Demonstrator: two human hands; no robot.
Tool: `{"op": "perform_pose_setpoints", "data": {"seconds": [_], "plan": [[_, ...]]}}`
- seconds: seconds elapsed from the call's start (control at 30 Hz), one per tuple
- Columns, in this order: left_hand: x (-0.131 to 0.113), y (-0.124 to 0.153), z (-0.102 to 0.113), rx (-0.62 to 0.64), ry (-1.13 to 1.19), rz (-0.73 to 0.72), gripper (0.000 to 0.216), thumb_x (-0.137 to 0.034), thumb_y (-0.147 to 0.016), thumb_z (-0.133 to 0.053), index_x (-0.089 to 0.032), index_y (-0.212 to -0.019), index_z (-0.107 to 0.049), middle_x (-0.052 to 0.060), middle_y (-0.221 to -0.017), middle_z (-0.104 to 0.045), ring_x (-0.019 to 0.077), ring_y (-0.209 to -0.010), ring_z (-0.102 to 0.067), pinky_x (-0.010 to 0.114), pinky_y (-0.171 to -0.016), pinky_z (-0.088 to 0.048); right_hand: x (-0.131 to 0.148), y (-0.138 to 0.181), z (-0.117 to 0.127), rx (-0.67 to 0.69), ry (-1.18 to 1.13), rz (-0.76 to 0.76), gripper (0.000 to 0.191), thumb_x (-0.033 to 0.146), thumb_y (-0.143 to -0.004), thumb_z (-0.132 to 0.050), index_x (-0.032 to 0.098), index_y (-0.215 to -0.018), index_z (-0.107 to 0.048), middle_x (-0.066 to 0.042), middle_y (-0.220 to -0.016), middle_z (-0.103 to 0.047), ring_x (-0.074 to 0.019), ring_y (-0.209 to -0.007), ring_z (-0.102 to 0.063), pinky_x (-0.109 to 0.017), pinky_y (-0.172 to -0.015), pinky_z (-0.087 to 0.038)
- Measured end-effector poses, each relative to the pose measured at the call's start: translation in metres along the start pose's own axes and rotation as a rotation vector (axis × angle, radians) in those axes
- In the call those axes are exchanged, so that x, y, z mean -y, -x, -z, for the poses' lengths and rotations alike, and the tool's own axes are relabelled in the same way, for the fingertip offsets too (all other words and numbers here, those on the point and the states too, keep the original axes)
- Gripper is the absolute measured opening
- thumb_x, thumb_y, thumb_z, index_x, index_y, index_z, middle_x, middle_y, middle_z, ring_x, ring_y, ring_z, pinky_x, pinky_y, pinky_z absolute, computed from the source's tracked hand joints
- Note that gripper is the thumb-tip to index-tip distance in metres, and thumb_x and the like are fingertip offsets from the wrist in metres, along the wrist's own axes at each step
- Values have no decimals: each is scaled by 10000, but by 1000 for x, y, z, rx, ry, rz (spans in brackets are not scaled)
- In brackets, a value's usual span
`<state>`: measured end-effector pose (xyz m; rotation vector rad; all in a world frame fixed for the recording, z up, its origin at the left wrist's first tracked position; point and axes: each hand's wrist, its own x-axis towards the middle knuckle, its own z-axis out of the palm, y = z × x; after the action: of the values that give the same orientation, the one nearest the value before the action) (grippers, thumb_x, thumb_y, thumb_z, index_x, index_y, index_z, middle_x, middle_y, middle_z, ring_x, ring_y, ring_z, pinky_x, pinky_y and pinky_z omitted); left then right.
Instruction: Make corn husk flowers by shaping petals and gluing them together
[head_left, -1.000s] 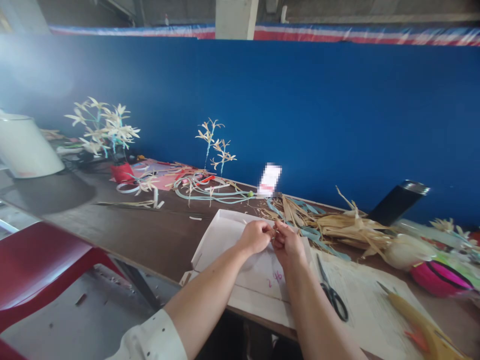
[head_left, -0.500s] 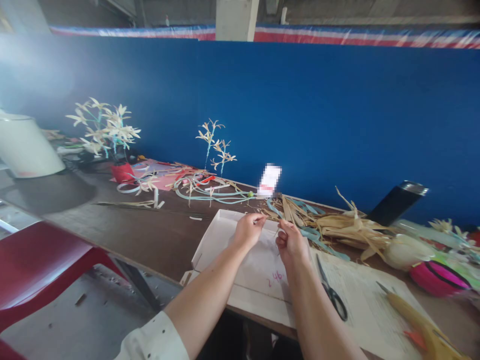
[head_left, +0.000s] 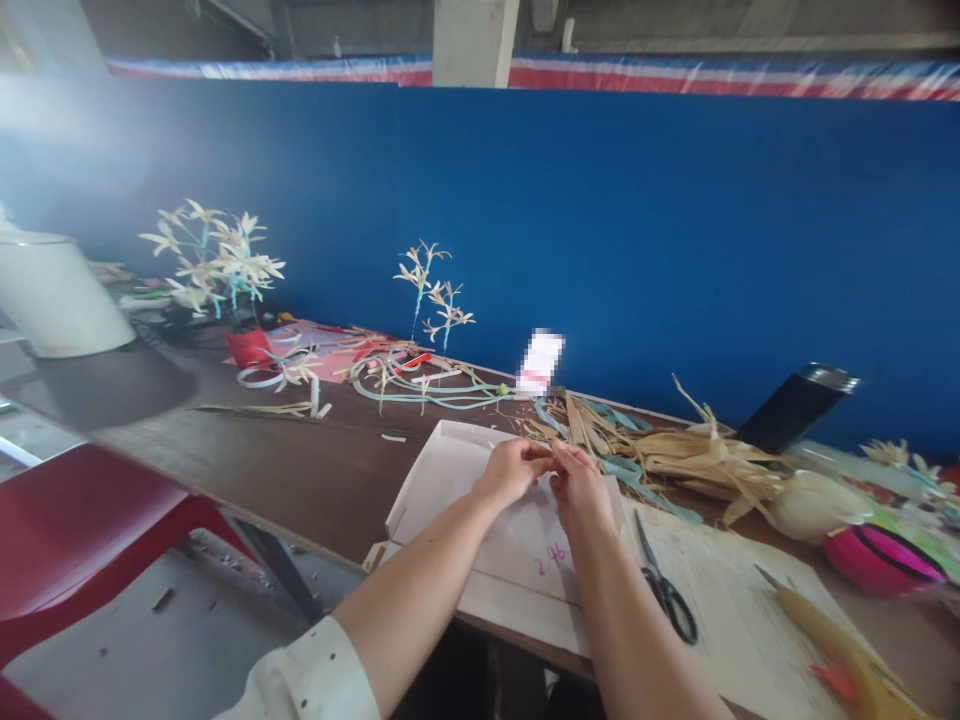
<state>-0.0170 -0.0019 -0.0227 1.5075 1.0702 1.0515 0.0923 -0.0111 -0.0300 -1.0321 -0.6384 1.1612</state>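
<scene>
Over the white cardboard box lid, my left hand and my right hand meet at the fingertips. Both are closed in a pinch, and whatever lies between the fingers is too small to make out. Just beyond my right hand lies a heap of dried corn husks mixed with pale blue ribbon strips. Black-handled scissors rest on a printed paper sheet to the right of my right forearm.
A lit phone leans at the back. A black flask, a pink pouch and a yellow-handled tool are at right. Husk flowers in a red pot, a white bucket and a red chair stand left.
My left hand has moved right, and its fingertips now meet those of my right hand. The gap between the hands has closed.
</scene>
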Motion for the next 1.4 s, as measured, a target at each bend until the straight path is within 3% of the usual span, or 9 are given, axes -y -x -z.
{"op": "perform_pose_setpoints", "data": {"seconds": [0.13,0.4,0.67,0.83,1.03,1.2,1.4], "plan": [[2,0,1,11,-81,-39,279,-393,-723,-595,-142,-768,-708,10,-587,-612,81,-492,-461,193,-486,-356,-1,-2,1,10,-8,-4,221,292,-561,-773,193,-653,-597,56,-579,-527,-65,-494,-444,-184,-420,-310],[-9,5,5,105,-84,37,297,-385,-768,-554,-145,-810,-723,30,-730,-689,85,-520,-524,197,-542,-419,4,-1,2,-31,69,21,224,306,-520,-766,184,-620,-607,44,-567,-549,-92,-551,-488,-201,-510,-376],[-7,3,7,115,-92,76,319,-407,-769,-566,-136,-834,-720,42,-783,-695,78,-509,-540,194,-541,-423,3,-4,5,-96,172,37,206,331,-546,-753,199,-644,-629,42,-585,-548,-82,-539,-466,-197,-482,-340],[-10,4,7,127,-95,85,311,-388,-768,-562,-131,-842,-721,40,-707,-677,74,-491,-520,187,-504,-404,5,-2,4,-59,101,9,225,318,-521,-767,189,-629,-617,48,-572,-536,-79,-518,-469,-200,-474,-353],[-9,4,4,163,-80,72,286,-323,-782,-539,-143,-918,-715,47,-752,-690,77,-492,-518,190,-494,-411,2,-5,7,-45,51,4,227,300,-532,-772,178,-621,-602,51,-561,-523,-71,-497,-464,-182,-426,-335],[-8,6,3,163,-125,-6,269,-282,-798,-515,-148,-914,-718,37,-694,-684,70,-459,-502,174,-459,-384,1,-7,7,-46,30,33,205,281,-537,-762,171,-623,-612,39,-577,-544,-77,-499,-483,-185,-430,-372],[-5,5,2,168,-72,13,276,-249,-791,-518,-154,-975,-702,42,-738,-699,66,-447,-504,172,-443,-400,0,-4,5,-13,-5,80,219,293,-546,-754,178,-610,-579,40,-586,-549,-86,-467,-490,-206,-410,-382]]}}
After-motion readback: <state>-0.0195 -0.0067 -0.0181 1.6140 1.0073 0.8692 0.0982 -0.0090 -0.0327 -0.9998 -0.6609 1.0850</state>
